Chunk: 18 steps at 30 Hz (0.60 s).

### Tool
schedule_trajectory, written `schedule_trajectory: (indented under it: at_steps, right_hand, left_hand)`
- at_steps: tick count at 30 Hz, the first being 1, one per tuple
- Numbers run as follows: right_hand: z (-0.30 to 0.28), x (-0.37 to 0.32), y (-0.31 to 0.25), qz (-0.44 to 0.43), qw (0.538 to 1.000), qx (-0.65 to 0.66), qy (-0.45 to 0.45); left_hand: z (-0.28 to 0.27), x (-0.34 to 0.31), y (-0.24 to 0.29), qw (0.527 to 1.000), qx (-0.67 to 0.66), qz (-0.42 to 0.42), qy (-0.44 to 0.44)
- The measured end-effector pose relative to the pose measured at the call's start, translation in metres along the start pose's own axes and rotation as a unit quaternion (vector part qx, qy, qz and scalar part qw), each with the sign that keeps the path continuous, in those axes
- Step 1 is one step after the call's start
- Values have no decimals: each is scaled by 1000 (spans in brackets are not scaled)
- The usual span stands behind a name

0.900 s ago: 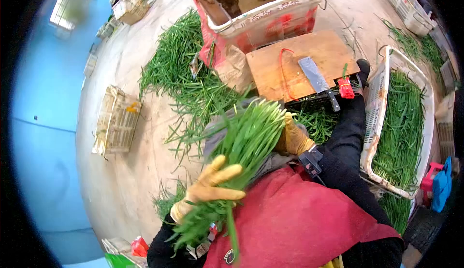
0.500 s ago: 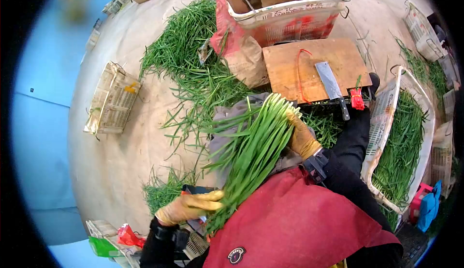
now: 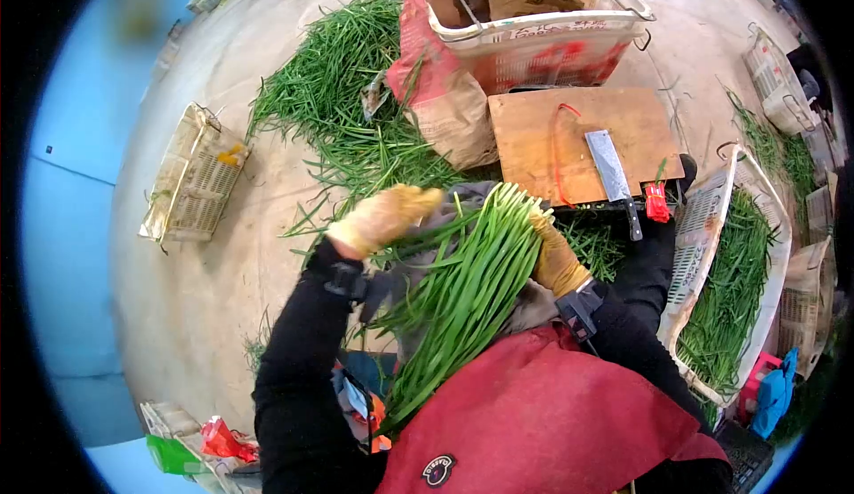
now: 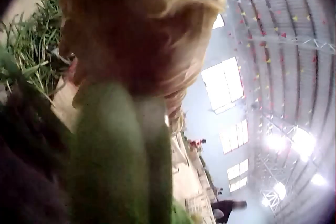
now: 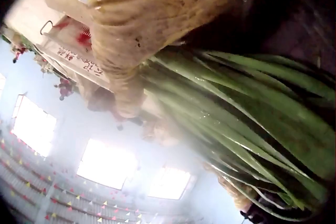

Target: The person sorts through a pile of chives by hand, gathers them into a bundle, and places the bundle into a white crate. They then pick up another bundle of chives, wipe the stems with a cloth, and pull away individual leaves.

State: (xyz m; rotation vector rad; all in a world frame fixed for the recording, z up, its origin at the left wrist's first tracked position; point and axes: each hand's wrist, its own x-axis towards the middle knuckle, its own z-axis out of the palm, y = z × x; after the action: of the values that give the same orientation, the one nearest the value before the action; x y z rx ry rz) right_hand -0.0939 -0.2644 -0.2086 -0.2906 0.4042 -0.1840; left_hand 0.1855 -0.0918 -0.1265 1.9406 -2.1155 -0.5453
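A large bunch of garlic chives lies across the person's lap, pale cut ends up and leaves trailing toward the red apron. The yellow-gloved right hand grips it near the pale ends; in the right wrist view the leaves fan out from under the glove. Left of the bunch, the gloved left hand is raised with its fingers drawn together. Close to the left wrist camera, a few broad green leaves come out from under that hand, which pinches them; its fingertips are hidden there.
Ahead stands a wooden board with a cleaver, a red strip and red ties. A chive heap covers the floor at left. A white crate stands behind the board, another crate of chives at right.
The left hand has left the leafy lower end of the bunch and moved up and forward, beside its pale end. The right hand keeps its grip on the bunch, which now lies lower on the lap.
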Motion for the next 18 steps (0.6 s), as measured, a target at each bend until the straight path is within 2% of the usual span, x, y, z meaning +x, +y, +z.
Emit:
schedule_trajectory:
  at_steps: [2, 3, 4, 7, 10, 11, 13, 14, 15, 16, 18]
  right_hand:
    - [8, -1, -5, -2, 1000, 4, 5]
    - [7, -1, -7, 3, 1000, -8, -6]
    - [10, -1, -8, 9, 1000, 0, -14]
    - [14, -1, -13, 29, 999, 10, -36]
    - [23, -9, -18, 3, 998, 18, -61]
    - [26, -9, -19, -20, 998, 8, -61]
    - [33, -13, -22, -49, 996, 2, -81]
    - [40, -15, -25, -65, 994, -1, -92]
    - [57, -20, -30, -99, 990, -15, -96]
    - [61, -23, -33, -108, 991, -16, -78]
    - [62, -25, -33, -119, 990, -42, -70]
  left_hand:
    - [28, 39, 5, 997, -38, -27, -57]
    - [15, 52, 23, 976, -175, -95, -93]
    - [-3, 62, 43, 929, -307, -161, -128]
    - [-12, 73, 65, 835, -488, -197, -162]
    - [-9, 76, 82, 858, -471, -185, -86]
    - [-9, 77, 90, 855, -476, -185, -87]
    - [-16, 76, 116, 902, -406, -146, -38]
    - [-25, 75, 132, 922, -367, -124, -12]
    - [-49, 74, 158, 966, -227, -117, -28]
    - [-34, 69, 164, 992, -102, -70, 30]
    - [-25, 62, 185, 993, -65, -92, 30]
